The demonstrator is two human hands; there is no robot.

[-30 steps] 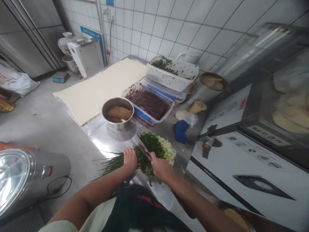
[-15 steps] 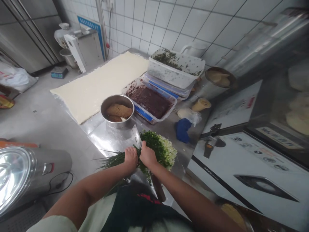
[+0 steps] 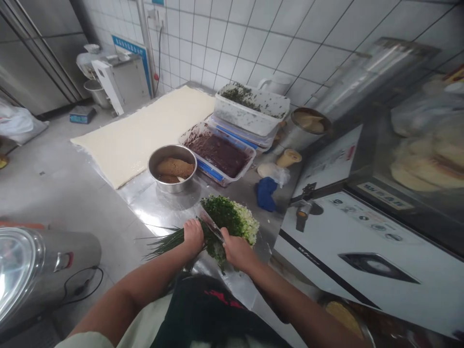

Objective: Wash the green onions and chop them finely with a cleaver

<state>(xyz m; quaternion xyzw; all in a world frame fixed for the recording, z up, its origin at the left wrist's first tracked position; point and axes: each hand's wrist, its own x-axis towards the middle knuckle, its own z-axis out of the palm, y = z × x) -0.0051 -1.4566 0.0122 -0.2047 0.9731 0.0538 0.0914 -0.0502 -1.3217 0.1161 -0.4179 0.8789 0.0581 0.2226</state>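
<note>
"What do the two hands have?"
"The left hand [image 3: 194, 236] has its fingers curled down over a bunch of green stalks [image 3: 165, 243], pressing it to the worktop [image 3: 143, 203]. The right hand [image 3: 237, 250] has a closed grip on a knife [image 3: 211, 224], whose blade lies between the bunch and the chopped pile."
"Where is that chopped pile [image 3: 226, 212]?"
"On the bare metal just beyond the knife, dark green on the near side of the blade's right, pale toward the far right."
"And the containers?"
"A round metal bowl [image 3: 172, 187] stands near the bunch, with a brown mass [image 3: 176, 167] and something small and white inside. Just beside it, a clear tub [image 3: 210, 172] holds dark paste [image 3: 219, 151], smeared up one wall."
"The tub behind?"
"That white tub [image 3: 239, 116] has chopped dark greens [image 3: 239, 95] in it, with bits stuck along its sides. Right of it, a metal pot [image 3: 295, 134] contains something pale."
"And left of the tubs?"
"A broad sheet of dough [image 3: 137, 133] lies flat."
</note>
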